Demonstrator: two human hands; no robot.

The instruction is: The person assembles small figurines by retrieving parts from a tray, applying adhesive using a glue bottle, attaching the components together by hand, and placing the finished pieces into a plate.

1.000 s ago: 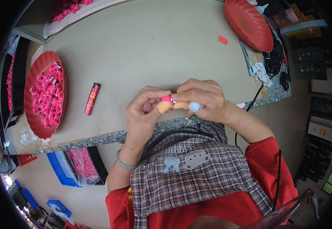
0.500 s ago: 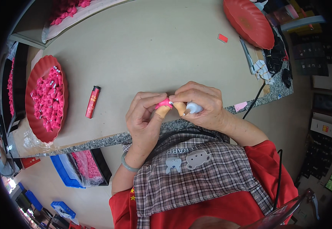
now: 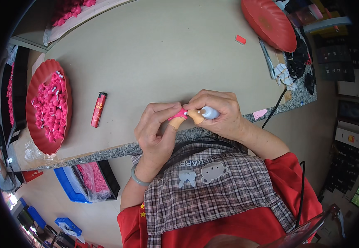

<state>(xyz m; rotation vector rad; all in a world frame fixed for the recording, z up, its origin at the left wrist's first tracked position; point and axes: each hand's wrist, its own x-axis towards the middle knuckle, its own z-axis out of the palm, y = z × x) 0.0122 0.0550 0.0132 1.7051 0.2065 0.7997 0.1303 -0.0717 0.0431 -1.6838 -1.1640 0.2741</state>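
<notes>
Close to the table's front edge, a small bright pink plastic piece (image 3: 181, 113) is pinched between the thumb and fingers of my left hand (image 3: 154, 124). A tiny white bit shows at its right side. My right hand (image 3: 227, 113) is closed round a small pale-blue squeeze bottle (image 3: 210, 113), whose narrow tip points left across the thumb, toward the pink piece. Tan finger covers (image 3: 176, 122) sit on both thumbs. The two hands nearly meet at the pink piece; whether the right fingertips touch it I cannot tell.
A red fluted bowl (image 3: 30, 101) heaped with pink pieces stands left, beside a red lighter (image 3: 99, 109). Another red bowl (image 3: 268, 22), a utility knife (image 3: 266, 58) and a crumpled cloth (image 3: 285, 76) lie far right. Below the table edge is a blue bin (image 3: 66, 188).
In my right hand the bottle has turned, so its tip now points left instead of down-left. My left hand still pinches the pink piece in nearly the same spot.
</notes>
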